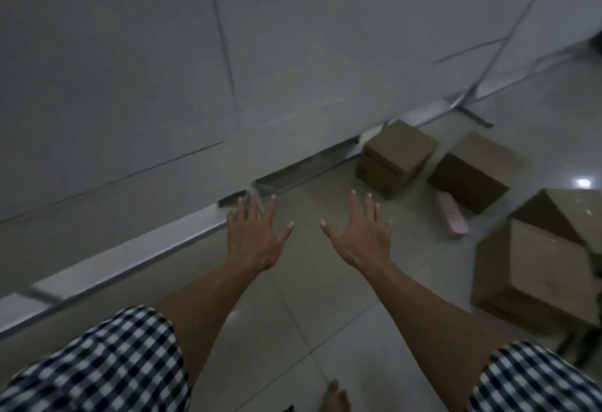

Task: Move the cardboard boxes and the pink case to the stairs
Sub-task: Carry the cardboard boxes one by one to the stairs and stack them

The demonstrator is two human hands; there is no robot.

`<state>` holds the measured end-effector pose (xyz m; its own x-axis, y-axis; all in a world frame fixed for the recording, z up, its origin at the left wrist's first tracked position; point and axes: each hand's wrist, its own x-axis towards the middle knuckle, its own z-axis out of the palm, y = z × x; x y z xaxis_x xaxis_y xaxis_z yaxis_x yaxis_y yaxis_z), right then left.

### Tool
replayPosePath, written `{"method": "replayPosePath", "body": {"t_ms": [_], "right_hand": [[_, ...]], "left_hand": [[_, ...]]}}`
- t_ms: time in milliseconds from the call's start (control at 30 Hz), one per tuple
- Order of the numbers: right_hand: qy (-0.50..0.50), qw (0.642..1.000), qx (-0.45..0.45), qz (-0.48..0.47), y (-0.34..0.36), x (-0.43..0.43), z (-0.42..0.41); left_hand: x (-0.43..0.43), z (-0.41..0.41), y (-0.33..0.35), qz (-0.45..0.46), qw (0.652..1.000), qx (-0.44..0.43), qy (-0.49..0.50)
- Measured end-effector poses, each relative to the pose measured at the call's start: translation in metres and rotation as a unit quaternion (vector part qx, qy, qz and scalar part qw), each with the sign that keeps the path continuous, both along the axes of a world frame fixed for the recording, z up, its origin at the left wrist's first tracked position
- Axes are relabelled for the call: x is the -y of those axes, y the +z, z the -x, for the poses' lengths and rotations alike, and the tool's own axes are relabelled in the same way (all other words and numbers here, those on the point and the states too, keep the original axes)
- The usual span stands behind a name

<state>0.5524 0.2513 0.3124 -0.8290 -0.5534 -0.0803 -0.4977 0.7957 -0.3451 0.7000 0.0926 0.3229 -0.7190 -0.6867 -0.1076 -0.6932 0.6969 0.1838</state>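
Both my hands are stretched out in front of me, palms down, fingers spread, holding nothing. My left hand (254, 236) hovers near the foot of the wall; my right hand (361, 234) is beside it. To the right, on the floor, stand two small cardboard boxes: one against the wall (395, 157), another (472, 170) next to it. A pink case (451, 218) lies flat on the tiles in front of them. A bigger cardboard box (537, 262) with raised flaps sits at the right edge. No stairs are visible.
A grey panelled wall (130, 69) fills the left and top, with a pale skirting strip (130, 258) along its base. Light floor tiles (325, 330) stretch ahead. My bare foot (335, 397) shows at the bottom. A dark object (583, 343) sits at the right, under the big box.
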Motion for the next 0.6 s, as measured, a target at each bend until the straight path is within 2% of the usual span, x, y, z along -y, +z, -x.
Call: {"method": "replayPosePath", "body": {"t_ms": [267, 600], "right_hand": [[-0.153, 0.988, -0.009, -0.012, 0.007, -0.136, 0.15], [-0.332, 0.942, 0.026, -0.029, -0.017, -0.251, 0.251]], "left_hand": [[-0.104, 0.21, 0.001, -0.008, 0.988, -0.01, -0.157], [-0.208, 0.382, -0.02, -0.014, 0.939, 0.006, -0.343]]}}
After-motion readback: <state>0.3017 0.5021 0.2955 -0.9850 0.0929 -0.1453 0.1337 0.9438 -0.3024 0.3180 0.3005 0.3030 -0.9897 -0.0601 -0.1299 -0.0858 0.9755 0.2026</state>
